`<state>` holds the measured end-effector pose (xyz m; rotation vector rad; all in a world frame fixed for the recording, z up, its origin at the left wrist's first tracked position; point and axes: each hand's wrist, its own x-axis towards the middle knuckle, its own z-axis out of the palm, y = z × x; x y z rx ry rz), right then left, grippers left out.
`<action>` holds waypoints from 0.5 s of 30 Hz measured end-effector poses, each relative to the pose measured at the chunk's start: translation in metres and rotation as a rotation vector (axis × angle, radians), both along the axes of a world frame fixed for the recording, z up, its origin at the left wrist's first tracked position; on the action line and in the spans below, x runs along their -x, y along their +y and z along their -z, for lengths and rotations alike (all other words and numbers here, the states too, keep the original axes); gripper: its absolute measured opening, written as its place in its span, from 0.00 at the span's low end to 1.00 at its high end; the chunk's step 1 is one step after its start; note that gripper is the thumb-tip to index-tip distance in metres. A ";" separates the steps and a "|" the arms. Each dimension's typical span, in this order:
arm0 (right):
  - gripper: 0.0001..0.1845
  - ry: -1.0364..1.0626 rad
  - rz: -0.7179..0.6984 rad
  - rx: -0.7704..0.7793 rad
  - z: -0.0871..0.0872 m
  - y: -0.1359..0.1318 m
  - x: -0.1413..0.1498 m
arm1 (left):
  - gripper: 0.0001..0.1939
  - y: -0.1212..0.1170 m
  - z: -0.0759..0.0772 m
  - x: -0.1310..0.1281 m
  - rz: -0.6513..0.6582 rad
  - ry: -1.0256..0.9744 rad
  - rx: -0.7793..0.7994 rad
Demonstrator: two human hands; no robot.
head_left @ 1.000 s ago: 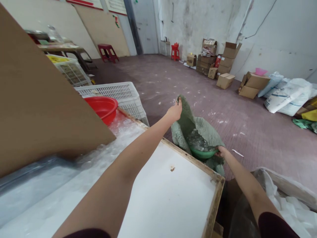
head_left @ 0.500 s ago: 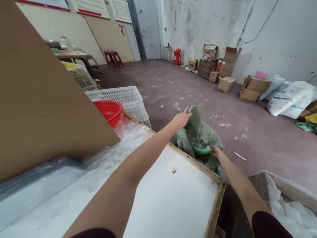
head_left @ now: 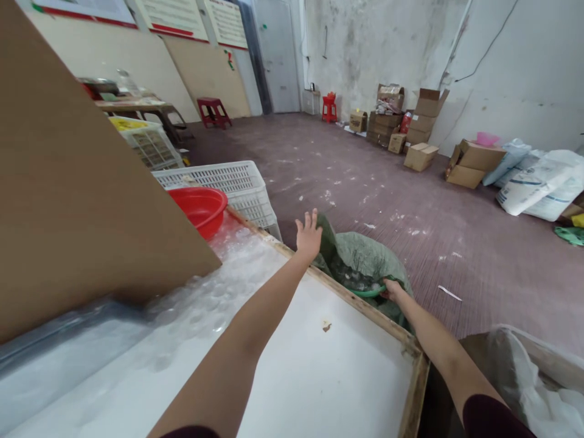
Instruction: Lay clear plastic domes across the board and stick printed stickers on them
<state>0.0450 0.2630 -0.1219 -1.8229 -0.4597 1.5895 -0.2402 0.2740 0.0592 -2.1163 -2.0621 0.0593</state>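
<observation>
Beyond the far edge of the white-topped table (head_left: 347,365) stands a green woven sack (head_left: 371,252) with its mouth spread. Inside the mouth is a green plastic basin (head_left: 370,293), its rim showing, with small clear or greyish pieces in it that I cannot make out. My right hand (head_left: 393,289) grips the basin's rim on the right side. My left hand (head_left: 309,234) is raised at the sack's left edge, fingers spread, against or just beside the sack's flap. The lower part of the basin is hidden by the table edge and the sack.
A red basin (head_left: 205,213) and bubble wrap (head_left: 196,304) lie on the table's left, beside a large brown board (head_left: 91,213). White crates (head_left: 246,182) stand beyond. At lower right is a box with white plastic (head_left: 542,383). Cardboard boxes (head_left: 474,161) line the wall.
My left hand has let go of the sack's edge and moved left and down, its fingers now spread. The sack's mouth lies wider. The basin sits slightly lower, still in my right hand.
</observation>
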 end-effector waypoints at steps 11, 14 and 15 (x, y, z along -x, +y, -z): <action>0.17 -0.086 -0.027 0.025 0.021 0.001 -0.009 | 0.29 0.057 0.026 -0.056 0.334 -0.255 0.086; 0.19 -0.081 -0.044 0.013 0.022 0.000 -0.012 | 0.36 0.094 -0.001 -0.068 0.278 -0.333 0.033; 0.19 -0.078 -0.047 0.013 0.023 -0.001 -0.013 | 0.37 0.103 -0.009 -0.070 0.271 -0.350 0.029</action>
